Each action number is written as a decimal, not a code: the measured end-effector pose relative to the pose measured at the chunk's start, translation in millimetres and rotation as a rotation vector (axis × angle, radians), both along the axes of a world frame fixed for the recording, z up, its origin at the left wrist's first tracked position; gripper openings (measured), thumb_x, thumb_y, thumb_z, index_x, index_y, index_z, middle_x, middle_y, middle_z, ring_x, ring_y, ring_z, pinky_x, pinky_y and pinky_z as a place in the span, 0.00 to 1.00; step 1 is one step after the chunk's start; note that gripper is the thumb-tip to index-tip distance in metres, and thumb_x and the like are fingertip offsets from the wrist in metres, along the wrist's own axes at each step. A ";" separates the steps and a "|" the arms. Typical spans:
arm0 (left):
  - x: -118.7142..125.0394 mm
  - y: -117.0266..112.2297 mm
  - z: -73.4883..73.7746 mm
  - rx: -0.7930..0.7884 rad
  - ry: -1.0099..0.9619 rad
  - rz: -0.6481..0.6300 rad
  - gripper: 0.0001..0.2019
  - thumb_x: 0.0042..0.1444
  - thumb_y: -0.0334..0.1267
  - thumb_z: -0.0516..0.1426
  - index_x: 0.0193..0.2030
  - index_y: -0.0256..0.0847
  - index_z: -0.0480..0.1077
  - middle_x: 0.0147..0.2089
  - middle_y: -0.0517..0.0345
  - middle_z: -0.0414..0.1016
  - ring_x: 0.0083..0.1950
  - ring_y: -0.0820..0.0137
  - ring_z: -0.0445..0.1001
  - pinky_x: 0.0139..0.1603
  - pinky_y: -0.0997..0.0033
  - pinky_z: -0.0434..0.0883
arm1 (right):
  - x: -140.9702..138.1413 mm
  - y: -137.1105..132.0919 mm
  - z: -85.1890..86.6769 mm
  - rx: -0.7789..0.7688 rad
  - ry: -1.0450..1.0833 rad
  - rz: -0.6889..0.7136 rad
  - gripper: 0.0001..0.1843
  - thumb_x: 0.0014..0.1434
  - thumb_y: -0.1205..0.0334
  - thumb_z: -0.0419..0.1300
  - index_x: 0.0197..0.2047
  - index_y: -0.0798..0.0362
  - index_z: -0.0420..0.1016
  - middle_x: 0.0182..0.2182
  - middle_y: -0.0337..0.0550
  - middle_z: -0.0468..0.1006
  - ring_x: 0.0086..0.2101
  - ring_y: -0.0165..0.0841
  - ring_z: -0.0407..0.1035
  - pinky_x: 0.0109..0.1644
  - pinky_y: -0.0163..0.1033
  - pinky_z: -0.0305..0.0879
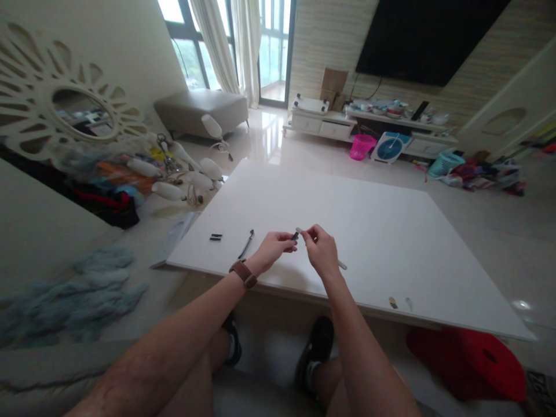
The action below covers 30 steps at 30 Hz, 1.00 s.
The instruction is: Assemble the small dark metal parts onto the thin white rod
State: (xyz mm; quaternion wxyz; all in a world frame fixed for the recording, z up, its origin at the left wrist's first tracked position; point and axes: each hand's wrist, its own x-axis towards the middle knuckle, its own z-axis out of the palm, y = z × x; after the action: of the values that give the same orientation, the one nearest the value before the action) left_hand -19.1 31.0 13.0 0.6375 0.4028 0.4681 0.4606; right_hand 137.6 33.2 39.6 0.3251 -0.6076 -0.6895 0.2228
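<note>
Over the near part of the white table, my left hand pinches a small dark, greenish piece between thumb and fingers. Close beside it, my right hand is closed on a small whitish piece at the dark piece's upper end. Whether the two pieces are joined is too small to tell. Left of my hands lie a slim black tool and a pair of short black strips. A thin pale handle sticks out from behind my right wrist.
By the near right table edge lie a small yellow-and-black piece and a small pale piece. A lamp with several white shades stands off the left side. Below the right edge sits a red stool-like object.
</note>
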 end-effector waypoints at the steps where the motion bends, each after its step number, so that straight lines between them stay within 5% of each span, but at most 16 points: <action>1: -0.2 0.0 0.3 -0.005 -0.010 0.005 0.07 0.48 0.31 0.65 0.35 0.33 0.80 0.35 0.51 0.80 0.35 0.72 0.75 0.46 0.66 0.71 | 1.0 0.4 -0.2 -0.013 0.005 0.043 0.12 0.65 0.53 0.58 0.32 0.48 0.71 0.27 0.38 0.78 0.28 0.33 0.68 0.33 0.36 0.53; 3: -0.4 0.0 1.1 -0.026 -0.028 0.008 0.06 0.48 0.30 0.65 0.35 0.33 0.80 0.35 0.51 0.80 0.35 0.72 0.75 0.45 0.67 0.71 | 3.4 1.7 -1.2 -0.032 -0.007 0.078 0.12 0.64 0.54 0.59 0.31 0.48 0.72 0.26 0.38 0.78 0.28 0.33 0.68 0.33 0.36 0.53; 7: -0.2 -1.3 3.5 -0.098 -0.070 0.030 0.06 0.47 0.30 0.66 0.35 0.32 0.80 0.35 0.50 0.79 0.33 0.73 0.74 0.42 0.68 0.70 | 8.3 5.0 -2.7 0.029 -0.023 -0.085 0.14 0.65 0.52 0.58 0.30 0.49 0.72 0.26 0.40 0.78 0.27 0.33 0.67 0.32 0.37 0.52; 12: -0.3 -2.5 4.6 -0.086 -0.095 0.019 0.05 0.46 0.28 0.66 0.32 0.31 0.79 0.33 0.51 0.78 0.32 0.75 0.71 0.40 0.70 0.69 | 7.0 4.4 -3.9 -0.035 -0.015 0.085 0.14 0.64 0.52 0.58 0.30 0.48 0.73 0.27 0.39 0.78 0.27 0.33 0.67 0.32 0.37 0.52; 16: 0.0 -1.6 1.9 -0.121 -0.087 0.069 0.06 0.45 0.28 0.66 0.33 0.31 0.79 0.34 0.51 0.78 0.30 0.76 0.70 0.38 0.71 0.68 | 5.2 4.0 -6.0 0.041 -0.052 -0.115 0.14 0.65 0.51 0.57 0.31 0.49 0.72 0.26 0.41 0.78 0.26 0.33 0.65 0.32 0.37 0.50; 20: 0.3 -0.8 -1.0 -0.096 -0.072 0.056 0.05 0.45 0.28 0.65 0.31 0.31 0.78 0.32 0.52 0.77 0.31 0.75 0.71 0.38 0.70 0.67 | 2.8 3.1 -7.5 -0.004 -0.004 0.080 0.15 0.65 0.52 0.58 0.29 0.49 0.71 0.25 0.38 0.77 0.27 0.32 0.67 0.33 0.36 0.52; 24: 0.4 -1.3 -0.7 -0.088 -0.045 0.057 0.06 0.46 0.29 0.65 0.33 0.32 0.78 0.30 0.54 0.76 0.29 0.75 0.70 0.37 0.70 0.67 | 1.6 3.2 -9.1 0.046 -0.048 -0.101 0.15 0.66 0.52 0.56 0.31 0.49 0.71 0.26 0.39 0.77 0.27 0.32 0.66 0.32 0.37 0.50; 28: 0.4 -2.3 0.8 -0.075 -0.052 0.046 0.05 0.47 0.30 0.64 0.32 0.32 0.79 0.30 0.53 0.76 0.29 0.75 0.71 0.37 0.71 0.67 | 1.4 4.3 -10.5 -0.035 0.032 0.083 0.15 0.65 0.51 0.57 0.30 0.49 0.71 0.26 0.38 0.77 0.27 0.32 0.67 0.32 0.35 0.52; 30: 0.6 -2.6 0.5 -0.081 -0.042 0.044 0.06 0.46 0.31 0.64 0.33 0.31 0.79 0.31 0.53 0.77 0.29 0.75 0.71 0.37 0.71 0.67 | 1.6 4.3 -11.3 -0.027 -0.013 0.007 0.14 0.65 0.51 0.57 0.30 0.49 0.72 0.26 0.39 0.78 0.27 0.32 0.67 0.32 0.36 0.51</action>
State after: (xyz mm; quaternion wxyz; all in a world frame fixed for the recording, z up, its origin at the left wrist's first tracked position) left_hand -18.6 28.4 13.5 0.6526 0.3565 0.4816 0.4637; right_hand 139.2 37.5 28.3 0.3118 -0.6108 -0.6908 0.2292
